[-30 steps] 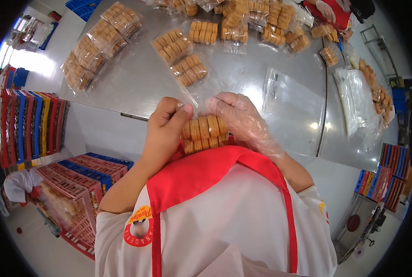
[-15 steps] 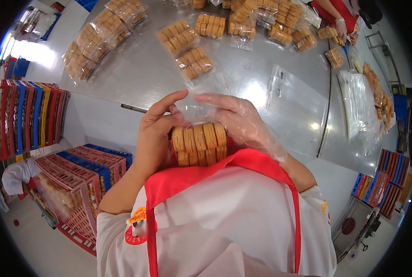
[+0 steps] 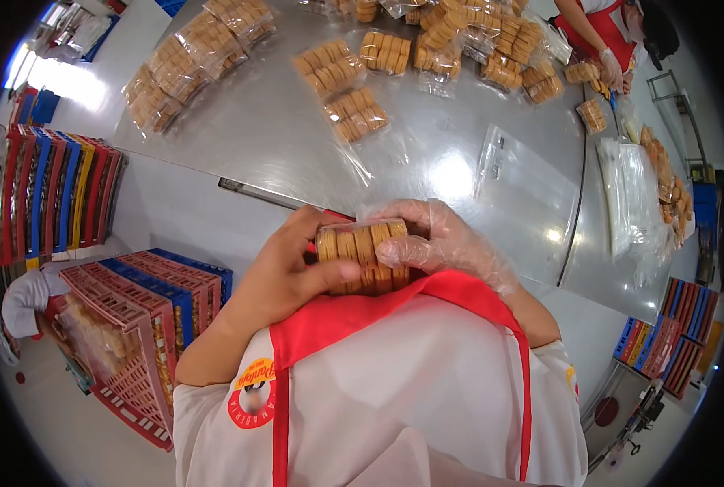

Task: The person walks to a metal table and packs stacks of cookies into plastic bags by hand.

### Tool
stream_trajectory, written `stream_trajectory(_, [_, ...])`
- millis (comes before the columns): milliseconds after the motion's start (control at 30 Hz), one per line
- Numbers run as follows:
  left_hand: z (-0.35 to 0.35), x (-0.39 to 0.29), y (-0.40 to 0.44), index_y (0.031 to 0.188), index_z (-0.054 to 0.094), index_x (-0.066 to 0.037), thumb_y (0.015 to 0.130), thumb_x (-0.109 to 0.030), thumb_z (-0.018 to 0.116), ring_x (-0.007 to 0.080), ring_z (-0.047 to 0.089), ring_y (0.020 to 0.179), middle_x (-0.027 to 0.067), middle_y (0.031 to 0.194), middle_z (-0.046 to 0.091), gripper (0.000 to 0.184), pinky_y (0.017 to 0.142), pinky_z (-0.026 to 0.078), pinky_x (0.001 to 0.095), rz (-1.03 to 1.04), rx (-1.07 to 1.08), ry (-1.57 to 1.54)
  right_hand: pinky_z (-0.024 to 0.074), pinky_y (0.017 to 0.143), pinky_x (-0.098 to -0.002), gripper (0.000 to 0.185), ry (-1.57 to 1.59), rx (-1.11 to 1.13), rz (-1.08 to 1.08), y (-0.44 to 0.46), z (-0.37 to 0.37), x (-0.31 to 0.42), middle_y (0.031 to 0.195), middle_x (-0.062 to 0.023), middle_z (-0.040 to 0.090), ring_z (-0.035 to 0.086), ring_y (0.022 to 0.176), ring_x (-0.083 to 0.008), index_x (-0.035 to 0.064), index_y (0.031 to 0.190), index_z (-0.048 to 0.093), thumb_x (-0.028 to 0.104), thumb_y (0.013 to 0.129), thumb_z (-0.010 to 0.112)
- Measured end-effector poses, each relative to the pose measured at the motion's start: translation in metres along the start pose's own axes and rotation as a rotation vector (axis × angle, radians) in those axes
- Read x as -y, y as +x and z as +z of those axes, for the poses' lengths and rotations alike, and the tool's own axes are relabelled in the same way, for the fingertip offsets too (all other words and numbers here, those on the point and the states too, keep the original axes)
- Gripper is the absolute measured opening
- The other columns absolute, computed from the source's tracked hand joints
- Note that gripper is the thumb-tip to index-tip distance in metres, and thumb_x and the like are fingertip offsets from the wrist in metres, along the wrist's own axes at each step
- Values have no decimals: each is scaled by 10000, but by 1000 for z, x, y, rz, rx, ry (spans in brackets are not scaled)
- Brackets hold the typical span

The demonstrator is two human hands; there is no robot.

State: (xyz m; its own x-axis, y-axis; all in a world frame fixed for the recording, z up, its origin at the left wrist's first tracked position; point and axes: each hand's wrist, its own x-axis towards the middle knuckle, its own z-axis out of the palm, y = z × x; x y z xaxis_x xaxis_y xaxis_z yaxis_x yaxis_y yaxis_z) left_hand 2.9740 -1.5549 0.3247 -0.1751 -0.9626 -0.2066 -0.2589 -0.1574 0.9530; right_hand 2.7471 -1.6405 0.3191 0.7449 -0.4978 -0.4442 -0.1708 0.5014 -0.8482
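Note:
A clear bag of cookies (image 3: 362, 247), stacked in two rows, is held close against my red apron (image 3: 313, 331). My bare left hand (image 3: 289, 264) grips its left side, thumb across the front. On the other side my right hand (image 3: 439, 239), in a clear plastic glove, closes on the bag with its thumb on the cookies. The lower part of the bag is hidden behind the apron's top edge. Beyond my hands, on the metal table (image 3: 297, 158), lie two bags of cookies (image 3: 355, 114) touching each other.
Several packed cookie bags (image 3: 187, 61) line the table's far left, with a larger pile (image 3: 484, 36) at the back. Flat empty plastic bags (image 3: 512, 166) lie to the right. A co-worker's gloved hand (image 3: 611, 69) is at the far right. Stacked crates (image 3: 143, 300) stand at left.
Both hands have moved down from the bag's upper plastic end to its sides, and the thumbs now press on the cookies. The view has shifted slightly.

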Motion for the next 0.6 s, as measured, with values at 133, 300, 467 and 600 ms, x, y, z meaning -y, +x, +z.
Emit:
stream_trajectory(133, [-4,0,-1,1185,569,18,698,-307,881,225,561,1024,119,1017,580,663,921,437,333,-75,74,114,461,976,-337,549,65,22,20,2,0,-7,1152,-105,639,591,1089,-185,-9,1246,606,352,858,749])
stream_trajectory(300, [-1,12,1,1196,555,38,712,-279,876,211,596,1036,123,1096,607,661,916,467,330,-175,8,-155,440,1037,-362,661,320,39,10,4,5,-9,1233,-130,600,575,1158,-218,-8,1312,543,402,842,761])
stream_trajectory(467, [5,24,30,1253,519,50,855,-273,769,192,622,1060,122,1175,620,570,943,498,320,-232,-17,-757,451,1053,-423,1030,521,99,-387,6,7,-3,1452,-148,435,501,1296,-284,34,1532,229,543,803,748])
stream_trajectory(600, [26,6,65,1265,509,55,976,-345,614,197,656,991,118,1130,647,505,866,558,327,-259,37,-1023,426,1078,-416,879,524,-169,-572,25,5,-8,1441,-160,419,474,1311,-287,47,1524,233,303,856,743])
